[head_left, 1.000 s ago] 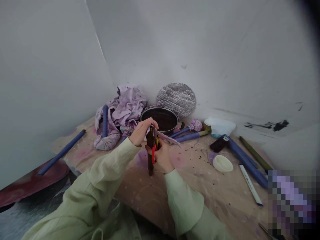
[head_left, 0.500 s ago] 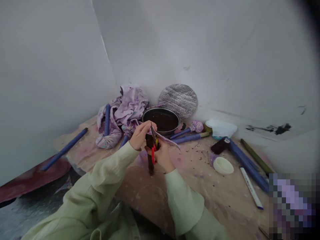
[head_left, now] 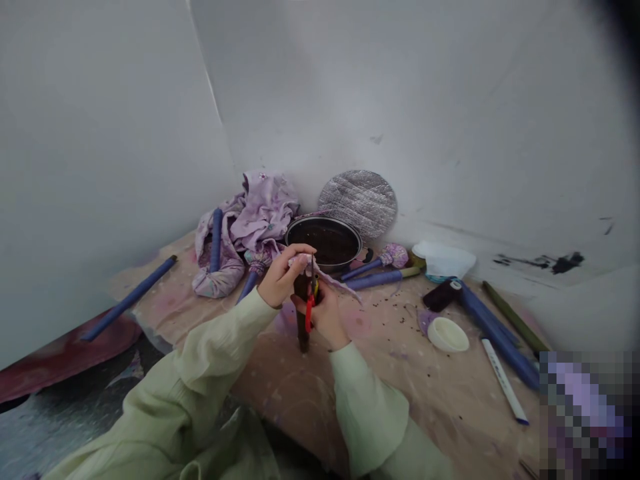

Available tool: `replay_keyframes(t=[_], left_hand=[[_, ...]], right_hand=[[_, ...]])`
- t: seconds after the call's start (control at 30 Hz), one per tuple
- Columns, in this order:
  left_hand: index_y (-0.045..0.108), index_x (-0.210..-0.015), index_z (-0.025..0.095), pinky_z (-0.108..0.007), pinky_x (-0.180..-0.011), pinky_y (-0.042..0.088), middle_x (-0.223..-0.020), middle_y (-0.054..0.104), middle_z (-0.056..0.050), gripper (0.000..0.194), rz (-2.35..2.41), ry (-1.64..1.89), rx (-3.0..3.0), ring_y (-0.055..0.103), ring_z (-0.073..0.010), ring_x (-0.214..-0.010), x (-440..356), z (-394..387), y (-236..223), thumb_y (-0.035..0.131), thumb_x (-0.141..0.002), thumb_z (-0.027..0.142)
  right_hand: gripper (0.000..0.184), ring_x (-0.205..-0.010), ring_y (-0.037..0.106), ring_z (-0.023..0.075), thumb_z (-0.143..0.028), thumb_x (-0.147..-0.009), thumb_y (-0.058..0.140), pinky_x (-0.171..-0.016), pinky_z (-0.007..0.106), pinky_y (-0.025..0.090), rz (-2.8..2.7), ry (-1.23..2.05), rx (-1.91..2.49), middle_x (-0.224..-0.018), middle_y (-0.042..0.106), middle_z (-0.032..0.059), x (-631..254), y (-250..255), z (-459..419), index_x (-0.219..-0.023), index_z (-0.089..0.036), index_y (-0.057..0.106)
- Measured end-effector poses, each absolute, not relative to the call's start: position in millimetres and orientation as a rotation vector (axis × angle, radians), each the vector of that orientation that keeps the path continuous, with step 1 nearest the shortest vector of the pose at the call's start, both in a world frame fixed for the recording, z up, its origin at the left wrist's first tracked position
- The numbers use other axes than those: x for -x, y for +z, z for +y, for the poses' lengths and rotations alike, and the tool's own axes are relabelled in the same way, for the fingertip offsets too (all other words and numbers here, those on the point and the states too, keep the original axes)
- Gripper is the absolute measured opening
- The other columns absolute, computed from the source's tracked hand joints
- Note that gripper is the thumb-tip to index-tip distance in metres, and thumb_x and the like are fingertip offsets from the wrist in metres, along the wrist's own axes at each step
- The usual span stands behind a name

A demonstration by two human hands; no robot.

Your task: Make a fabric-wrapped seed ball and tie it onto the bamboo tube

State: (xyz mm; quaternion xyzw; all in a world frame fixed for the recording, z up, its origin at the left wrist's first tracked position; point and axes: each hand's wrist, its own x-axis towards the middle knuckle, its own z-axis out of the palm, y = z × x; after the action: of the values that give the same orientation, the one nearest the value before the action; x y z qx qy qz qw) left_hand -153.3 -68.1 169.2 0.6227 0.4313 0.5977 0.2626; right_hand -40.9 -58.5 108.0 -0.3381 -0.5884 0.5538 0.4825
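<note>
Both hands are up close to each other over the near part of the table [head_left: 410, 380], which has a brown, stained covering. The left hand [head_left: 280, 280] pinches a pale pink-lilac patterned cloth strip [head_left: 340, 283] between thumb and fingers, at the top of an upright dark brown stick [head_left: 303, 337]. From there the strip slopes down to the right, past the right hand [head_left: 327, 313], its end hanging loose. The right hand is clamped on a pair of scissors with red and yellow handles [head_left: 309, 313], their blades pointing up against the cloth; whether the blades are cutting into it cannot be told. Fingers of the right hand cross the stick, but which hand bears it is unclear.

Just beyond the hands sits a round black pan [head_left: 361, 238] with dark contents, and behind it a round silver quilted disc [head_left: 359, 203] leans on the wall. To the left of the pan lies a crumpled heap of lilac floral cloth [head_left: 267, 210], with a short blue rod [head_left: 216, 240] on it. A longer blue rod [head_left: 129, 298] lies farther left. Right of the pan rests a blue stick with a bundled patterned-cloth head [head_left: 393, 255]. Farther right are a dark thread spool [head_left: 439, 296], a small white bowl [head_left: 449, 335] near it, a white marker with a blue end [head_left: 505, 381], a thick blue roll [head_left: 500, 341] and an olive-green stick [head_left: 515, 319].
</note>
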Motion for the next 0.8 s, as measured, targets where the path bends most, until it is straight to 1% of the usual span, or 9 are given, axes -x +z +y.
replay_keyframes(t=[0.1,0.17,0.27,0.33,0.47,0.57,0.67,0.8], left_hand=[[0.062,-0.096,0.017,-0.027,-0.08,0.043,-0.093,0.062,-0.007,0.03,1.128,1.593,-1.74,0.057,-0.017,-0.087,158.7,-65.6,169.5,0.047,-0.086,0.042],[0.062,-0.097,0.018,-0.029,-0.08,0.045,-0.093,0.062,-0.007,0.03,1.082,1.573,-1.815,0.057,-0.018,-0.087,164.9,-62.9,169.8,0.051,-0.084,0.043],[0.062,-0.097,0.017,-0.034,-0.086,0.045,-0.098,0.062,-0.009,0.03,1.022,1.577,-2.005,0.058,-0.0208,-0.094,175.4,-59.3,170.8,0.067,-0.074,0.035],[0.063,-0.097,0.017,-0.035,-0.089,0.046,-0.101,0.063,-0.011,0.029,0.981,1.573,-2.123,0.059,-0.0218,-0.098,181.2,-57.9,172.0,0.071,-0.071,0.028],[0.068,-0.094,0.018,-0.033,-0.083,0.05,-0.099,0.066,-0.012,0.017,1.014,1.577,-2.278,0.062,-0.0192,-0.093,187.0,-57.9,175.5,0.064,-0.078,0.023],[0.07,-0.086,0.019,-0.03,-0.077,0.05,-0.092,0.064,-0.008,0.01,1.105,1.736,-2.37,0.061,-0.0156,-0.085,186.9,-60.1,177.4,0.063,-0.079,0.019],[0.07,-0.085,0.018,-0.027,-0.072,0.05,-0.086,0.061,-0.006,0.01,1.117,1.813,-2.414,0.059,-0.013,-0.08,185.8,-63.0,176.3,0.065,-0.077,0.015],[0.069,-0.086,0.018,-0.027,-0.073,0.05,-0.086,0.06,-0.006,0.012,1.103,1.847,-2.425,0.059,-0.0131,-0.08,186.0,-66.7,170.9,0.064,-0.077,0.013]], right_hand=[[0.03,-0.061,0.05,0.0133,-0.025,-0.055,0.07,-0.06,0.027,0.045,-1.438,1.341,0.81,-0.07,0.058,-0.0006,40.9,106.7,-57.7,-0.078,-0.018,0.053],[0.029,-0.06,0.048,0.0123,-0.026,-0.055,0.07,-0.059,0.026,0.044,-1.443,1.311,0.823,-0.068,0.056,-0.0016,40.9,105.6,-56.6,-0.076,-0.018,0.052],[0.027,-0.056,0.044,0.0111,-0.027,-0.055,0.07,-0.054,0.025,0.041,-1.438,1.28,0.855,-0.063,0.052,-0.0034,40.7,103.5,-54.9,-0.073,-0.018,0.051],[0.026,-0.055,0.043,0.0107,-0.027,-0.055,0.069,-0.053,0.024,0.04,-1.431,1.273,0.867,-0.061,0.051,-0.0039,40.5,102.8,-54.3,-0.072,-0.018,0.051],[0.026,-0.055,0.046,0.0109,-0.028,-0.056,0.069,-0.053,0.025,0.041,-1.436,1.275,0.865,-0.063,0.054,-0.0032,40.0,104.6,-54.1,-0.074,-0.018,0.052],[0.024,-0.054,0.046,0.0105,-0.027,-0.057,0.068,-0.052,0.024,0.041,-1.475,1.258,0.855,-0.061,0.054,-0.0038,40.0,107.8,-54.3,-0.073,-0.018,0.052],[0.024,-0.053,0.043,0.0097,-0.027,-0.058,0.068,-0.051,0.024,0.04,-1.492,1.249,0.858,-0.06,0.051,-0.0045,40.6,109.4,-54.6,-0.071,-0.018,0.051],[0.023,-0.053,0.041,0.0095,-0.026,-0.058,0.068,-0.05,0.023,0.039,-1.501,1.204,0.86,-0.059,0.048,-0.0051,42.4,106.6,-55.8,-0.071,-0.018,0.051]])
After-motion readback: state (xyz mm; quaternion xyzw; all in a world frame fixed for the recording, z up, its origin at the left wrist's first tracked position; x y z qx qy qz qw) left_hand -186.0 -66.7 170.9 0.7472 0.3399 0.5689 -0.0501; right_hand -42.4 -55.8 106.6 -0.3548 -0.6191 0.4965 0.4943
